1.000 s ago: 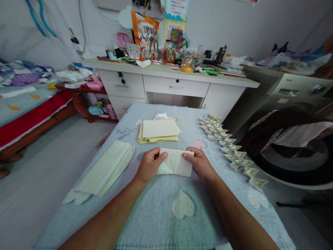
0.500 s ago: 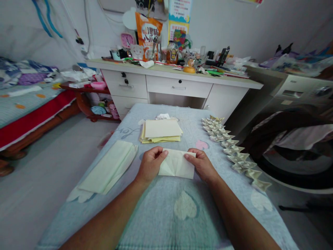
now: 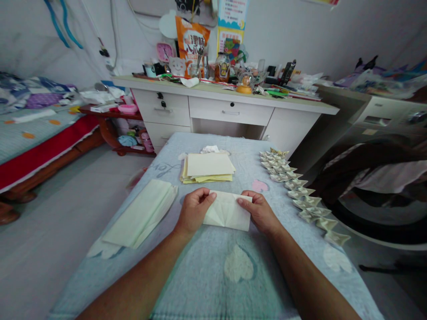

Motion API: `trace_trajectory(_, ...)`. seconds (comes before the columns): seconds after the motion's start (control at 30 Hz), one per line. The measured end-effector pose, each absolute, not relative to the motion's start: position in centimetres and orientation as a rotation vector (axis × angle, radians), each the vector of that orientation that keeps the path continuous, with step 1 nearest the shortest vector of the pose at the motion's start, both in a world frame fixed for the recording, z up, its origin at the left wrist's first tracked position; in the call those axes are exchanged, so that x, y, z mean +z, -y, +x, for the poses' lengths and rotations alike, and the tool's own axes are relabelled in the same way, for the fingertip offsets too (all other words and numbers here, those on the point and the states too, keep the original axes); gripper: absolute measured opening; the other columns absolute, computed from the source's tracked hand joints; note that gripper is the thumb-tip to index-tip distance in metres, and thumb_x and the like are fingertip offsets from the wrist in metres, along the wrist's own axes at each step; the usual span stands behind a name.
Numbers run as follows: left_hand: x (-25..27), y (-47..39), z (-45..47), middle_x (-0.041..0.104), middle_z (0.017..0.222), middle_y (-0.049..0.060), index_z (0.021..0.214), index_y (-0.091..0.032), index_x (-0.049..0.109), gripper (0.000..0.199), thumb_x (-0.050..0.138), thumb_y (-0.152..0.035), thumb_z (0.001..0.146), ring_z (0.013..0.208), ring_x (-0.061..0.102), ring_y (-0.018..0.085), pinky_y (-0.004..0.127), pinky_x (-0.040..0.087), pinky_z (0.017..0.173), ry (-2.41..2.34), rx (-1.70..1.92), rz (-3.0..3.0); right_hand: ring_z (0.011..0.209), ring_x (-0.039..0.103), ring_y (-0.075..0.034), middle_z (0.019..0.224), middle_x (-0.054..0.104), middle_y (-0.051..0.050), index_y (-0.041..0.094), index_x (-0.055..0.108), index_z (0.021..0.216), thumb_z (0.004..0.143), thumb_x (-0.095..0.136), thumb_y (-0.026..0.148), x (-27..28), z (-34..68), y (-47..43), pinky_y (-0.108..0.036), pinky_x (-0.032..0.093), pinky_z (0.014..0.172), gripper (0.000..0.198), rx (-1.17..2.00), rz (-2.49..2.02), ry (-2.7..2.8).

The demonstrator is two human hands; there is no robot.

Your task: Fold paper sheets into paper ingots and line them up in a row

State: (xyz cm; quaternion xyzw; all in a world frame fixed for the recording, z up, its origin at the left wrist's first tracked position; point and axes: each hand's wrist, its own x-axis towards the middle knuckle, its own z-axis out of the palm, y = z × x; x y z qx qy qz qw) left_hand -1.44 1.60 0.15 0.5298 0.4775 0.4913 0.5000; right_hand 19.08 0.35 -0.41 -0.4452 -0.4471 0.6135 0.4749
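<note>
A creased, folded sheet of off-white paper (image 3: 227, 212) is held between both hands just above the cloth-covered table. My left hand (image 3: 196, 209) pinches its upper left corner, thumb on the near face. At the upper right corner my right hand (image 3: 260, 210) grips it the same way, the fingers hidden behind the paper. Crease lines fan out from the lower middle of the sheet. Beyond the hands lies a stack of cream and yellow paper (image 3: 210, 165). To the left is a pile of long, pale folded sheets (image 3: 142, 215).
A row of several folded paper boats (image 3: 300, 194) runs along the right edge of the table (image 3: 200, 284). Crumpled white paper (image 3: 210, 149) lies behind the stack. A cluttered desk (image 3: 230, 111) stands at the far side, a washing machine (image 3: 383, 120) to the right.
Both hands keep their grip on the folded paper, which has barely moved. The whole view has shifted very slightly.
</note>
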Motion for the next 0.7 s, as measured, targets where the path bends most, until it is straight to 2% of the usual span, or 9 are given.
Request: trace_trajectory(0.7, -0.26, -1.73, -1.50, 0.052, 0.061, -0.004, 0.070, -0.015, 0.060, 0.027, 0.062, -0.041, 0.079, 0.056, 0.045, 0.009, 0.019, 0.033, 0.051, -1.169, 1.199, 1.320, 0.045, 0.039, -0.007, 0.053, 0.050, 0.005, 0.018, 0.053, 0.065, 0.068, 0.075, 0.043, 0.00, 18.89, -0.26, -0.021, 0.026, 0.045, 0.034, 1.490, -1.114, 1.099)
